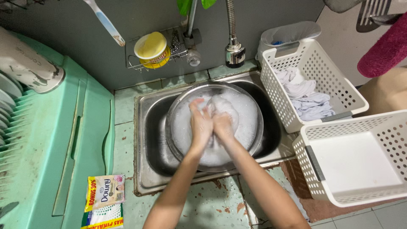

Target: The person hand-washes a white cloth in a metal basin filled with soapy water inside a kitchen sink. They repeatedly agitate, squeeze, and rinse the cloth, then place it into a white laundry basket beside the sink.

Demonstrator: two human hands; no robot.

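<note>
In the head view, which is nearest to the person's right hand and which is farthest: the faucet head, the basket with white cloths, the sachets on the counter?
From the right hand, in the suds of the metal basin:
1. Faucet head, straight behind it at the wall.
2. Basket with white cloths, to its right beside the sink.
3. Sachets, far left on the near counter.

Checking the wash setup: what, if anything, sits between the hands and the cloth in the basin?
Nothing visible: the left hand and right hand already grip the white cloth amid suds in the metal basin.
</note>
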